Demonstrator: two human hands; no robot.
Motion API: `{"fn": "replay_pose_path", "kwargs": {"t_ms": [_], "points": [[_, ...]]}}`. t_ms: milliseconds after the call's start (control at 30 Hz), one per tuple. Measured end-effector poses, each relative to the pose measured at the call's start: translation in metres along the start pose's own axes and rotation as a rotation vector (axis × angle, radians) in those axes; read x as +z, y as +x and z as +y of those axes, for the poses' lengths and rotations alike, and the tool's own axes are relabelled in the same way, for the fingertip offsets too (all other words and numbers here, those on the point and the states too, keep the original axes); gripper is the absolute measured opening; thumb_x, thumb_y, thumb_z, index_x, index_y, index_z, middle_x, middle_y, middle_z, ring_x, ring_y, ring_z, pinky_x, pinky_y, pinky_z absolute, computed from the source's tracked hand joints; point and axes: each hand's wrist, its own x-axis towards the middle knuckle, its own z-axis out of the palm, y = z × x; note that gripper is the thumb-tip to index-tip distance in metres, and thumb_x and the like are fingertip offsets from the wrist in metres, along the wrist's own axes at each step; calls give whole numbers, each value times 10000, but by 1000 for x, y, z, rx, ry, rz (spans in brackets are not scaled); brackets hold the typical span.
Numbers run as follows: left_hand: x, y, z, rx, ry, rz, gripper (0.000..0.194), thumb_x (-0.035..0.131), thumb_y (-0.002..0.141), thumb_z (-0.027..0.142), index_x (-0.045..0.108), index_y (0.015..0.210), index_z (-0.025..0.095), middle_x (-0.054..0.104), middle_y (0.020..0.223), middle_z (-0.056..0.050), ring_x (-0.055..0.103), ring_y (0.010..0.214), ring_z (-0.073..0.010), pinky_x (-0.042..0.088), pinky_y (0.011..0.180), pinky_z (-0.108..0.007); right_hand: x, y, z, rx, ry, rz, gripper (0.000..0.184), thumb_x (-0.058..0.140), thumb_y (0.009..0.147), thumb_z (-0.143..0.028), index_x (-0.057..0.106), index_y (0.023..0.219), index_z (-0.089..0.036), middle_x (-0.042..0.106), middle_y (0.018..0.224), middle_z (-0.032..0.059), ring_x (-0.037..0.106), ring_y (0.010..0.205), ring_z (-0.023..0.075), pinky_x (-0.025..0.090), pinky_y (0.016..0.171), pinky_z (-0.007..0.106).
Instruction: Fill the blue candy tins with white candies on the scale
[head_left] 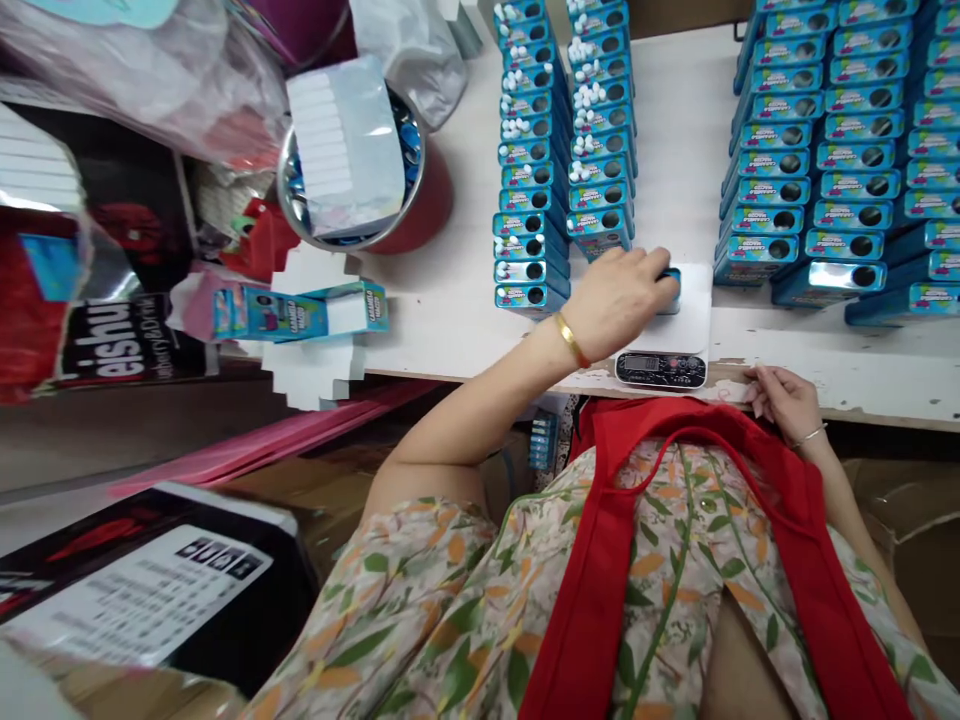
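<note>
white table (679, 150) holds blue tins (859, 157), scale (694, 325).

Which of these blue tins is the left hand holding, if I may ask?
The tin over the scale, in the left hand; the tins in rows stand off it.

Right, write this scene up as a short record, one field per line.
left hand: fingers around a blue tin over the scale's platform
right hand: at the table's near edge, nothing clearly held
scale: white platform, black panel; display too small to read
left tin columns: two, white pellets on many tops
right tin columns: upright blue tins, dark round openings on top
bucket: far left of the scale, pale sheet across its mouth
table: white, worn front edge
</note>
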Motion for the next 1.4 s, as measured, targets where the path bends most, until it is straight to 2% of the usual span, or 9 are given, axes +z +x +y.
{"fn": "replay_pose_path", "kwargs": {"t_ms": [133,267,467,600,733,900,1133,1267,1400], "points": [[13,20,14,76,-30,-24,302,380,983,148,681,1001,147,653,1070,-130,611,934,-221,439,792,-368,1,-2,-1,-11,6,15,564,769,709,-677,692,858,-139,629,588,21,489,364,76,272,307,174],[9,17,3,101,-108,44,226,495,980,271,632,1127,167,634,1209,-126,608,1061,-250,467,899,-411,2,-3,-4,-8,8,27,565,775,699,-678,694,852,-141,631,580,21,485,361,75,277,301,172],[-12,-36,-34,-83,-239,285,342,464,1014,462,547,1221,203,665,1151,-90,618,1074,-201,529,927,-375,0,-2,-8,-6,-23,21,553,777,694,-678,700,849,-153,634,584,23,486,362,76,282,300,180],[9,-77,-40,-213,-305,462,304,483,1022,404,532,1231,189,687,994,-52,653,910,-148,566,819,-316,-1,-1,-9,-2,-47,21,544,791,690,-656,683,883,-159,642,604,24,485,360,78,276,294,190],[39,-98,-30,-310,-380,491,322,438,1033,422,547,1238,200,694,983,-43,666,912,-157,569,830,-344,3,1,-14,-36,-25,50,535,827,662,-624,552,893,-227,658,624,-5,522,378,105,294,310,199],[56,-97,-20,-317,-383,454,405,403,1028,475,544,1301,210,686,1168,-87,641,1127,-219,515,996,-429,28,-1,-49,-296,-90,143,424,772,763,-566,504,841,-247,630,623,-16,504,430,121,376,407,252],[50,-70,-9,-240,-331,292,674,359,957,673,393,1493,265,427,1559,-136,332,1495,-318,271,1216,-563,84,14,-107,-891,-413,254,263,692,878,-457,647,811,-207,623,901,62,612,929,215,530,806,378],[52,-57,1,-201,-290,254,807,394,913,733,335,1532,218,331,1613,-173,198,1551,-344,159,1253,-590,103,33,-112,-966,-390,169,263,672,905,-475,674,861,-215,637,1009,70,617,1047,243,492,1002,481],[59,-50,10,-205,-287,274,795,407,925,708,319,1536,205,334,1609,-186,184,1557,-342,111,1260,-610,112,38,-101,-917,-327,109,236,620,943,-453,672,960,-224,689,1071,59,649,1098,242,506,1027,468]]}}
